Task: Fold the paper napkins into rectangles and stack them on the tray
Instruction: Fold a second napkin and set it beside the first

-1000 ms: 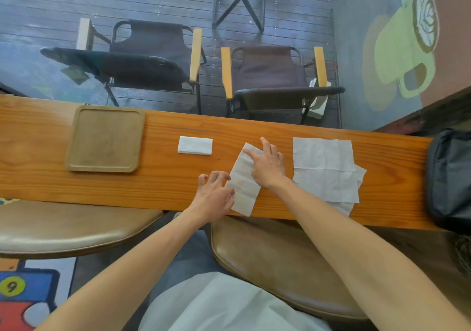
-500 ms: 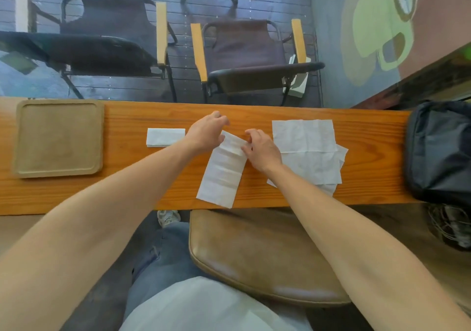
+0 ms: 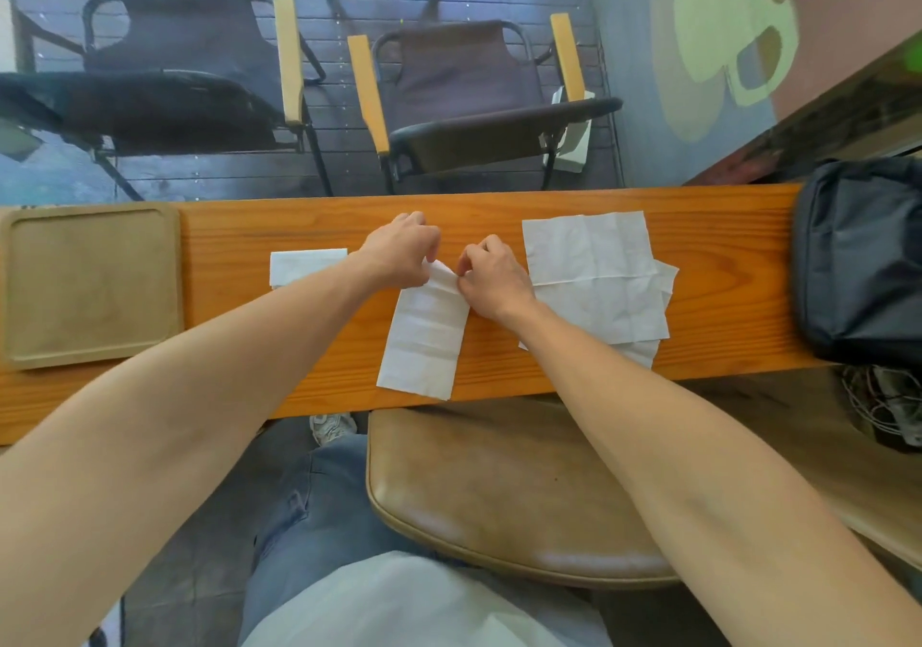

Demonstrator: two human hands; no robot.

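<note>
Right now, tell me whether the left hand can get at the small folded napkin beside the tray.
Probably yes: the folded napkin lies uncovered just beside the left hand, though that hand is pinching the half-folded napkin.

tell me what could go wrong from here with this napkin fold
1. Both hands, left hand and right hand, pinch only the far end of the half-folded napkin; its near end lies loose at the counter edge and might skew, giving a crooked rectangle.
2. The right forearm lies beside the unfolded napkin pile and could drag sheets.
3. The tray is empty; the folded napkin still waits beside it.
</note>
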